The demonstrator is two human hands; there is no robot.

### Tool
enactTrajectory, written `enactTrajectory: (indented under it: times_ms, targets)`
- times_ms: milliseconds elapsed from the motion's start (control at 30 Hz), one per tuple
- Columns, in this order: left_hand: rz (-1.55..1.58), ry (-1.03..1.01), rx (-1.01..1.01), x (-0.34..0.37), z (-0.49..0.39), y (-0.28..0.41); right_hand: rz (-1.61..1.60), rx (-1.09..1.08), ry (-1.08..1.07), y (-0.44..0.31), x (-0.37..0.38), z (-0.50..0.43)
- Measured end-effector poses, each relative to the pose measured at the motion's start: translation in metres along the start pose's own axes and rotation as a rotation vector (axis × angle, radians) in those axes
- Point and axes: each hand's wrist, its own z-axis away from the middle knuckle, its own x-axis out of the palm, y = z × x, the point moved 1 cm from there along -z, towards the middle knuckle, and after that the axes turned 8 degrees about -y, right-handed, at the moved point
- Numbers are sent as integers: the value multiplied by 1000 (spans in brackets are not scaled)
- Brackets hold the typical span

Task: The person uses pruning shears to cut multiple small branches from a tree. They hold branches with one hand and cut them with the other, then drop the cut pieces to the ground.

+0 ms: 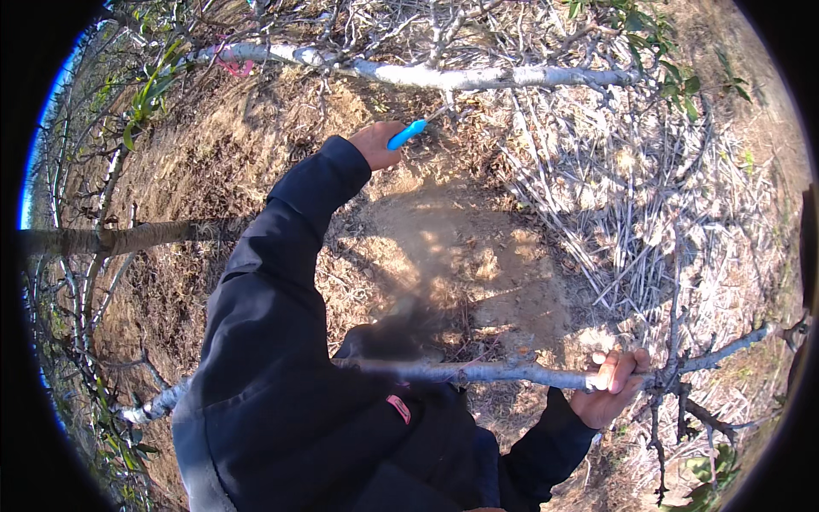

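Observation:
My left hand (pixel 376 144), at the end of a dark sleeve, grips a hand tool by its blue handle (pixel 407 134). The tool's thin tip (pixel 439 114) points up and to the right, close to a short stub below a pale bare branch (pixel 441 78); whether they touch I cannot tell. Lower right, my right hand (pixel 611 390) is wrapped around another pale branch (pixel 505 372), just beside a knot where several dark twigs (pixel 683 400) fork off. That branch crosses in front of my dark jacket (pixel 307 435), whose chest bears a small pink tag.
Dry straw and cut stalks (pixel 614 217) cover the ground on the right. Bare soil (pixel 409 224) lies between the branches. A brown trunk (pixel 128 238) juts in from the left among thin twigs. Pink ribbon (pixel 235 64) hangs on the upper branch. Green leaves (pixel 675 77) are at upper right.

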Motion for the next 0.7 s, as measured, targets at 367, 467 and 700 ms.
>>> enactTrajectory:
  times_ms: [367,467,700]
  targets:
    - [29,275,34,28,1,5,19,1,-12,-2,4,-5]
    - [48,338,-29,55,6,5,27,-1,-13,-3,5,-2]
    - [837,185,-199,88,-2,-12,61,-1,18,-8,-2,10]
